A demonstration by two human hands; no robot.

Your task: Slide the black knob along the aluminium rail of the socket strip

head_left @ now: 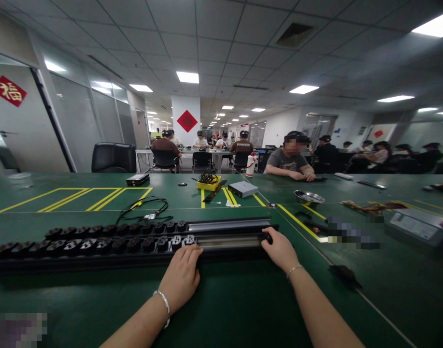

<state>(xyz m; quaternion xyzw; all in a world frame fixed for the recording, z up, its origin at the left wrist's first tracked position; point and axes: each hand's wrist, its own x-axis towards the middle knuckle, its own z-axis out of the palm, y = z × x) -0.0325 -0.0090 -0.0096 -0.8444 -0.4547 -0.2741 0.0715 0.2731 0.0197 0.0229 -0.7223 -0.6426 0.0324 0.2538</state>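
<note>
A long black socket rail (134, 241) lies across the green table (224, 309) in front of me, with two rows of black socket modules filling its left and middle part and bare metal channel on the right. My left hand (180, 276) rests on the rail's near edge by the last sockets, fingers curled over it. My right hand (279, 249) grips the rail's right end, fingers wrapped round the edge.
A black cable (145, 209) lies behind the rail. Farther back sit a yellow tray of parts (208, 181), a grey box (243, 188) and a black box (137, 179). A metal bowl (308, 197), wires (373, 207) and a person seated opposite (290, 162) are at right.
</note>
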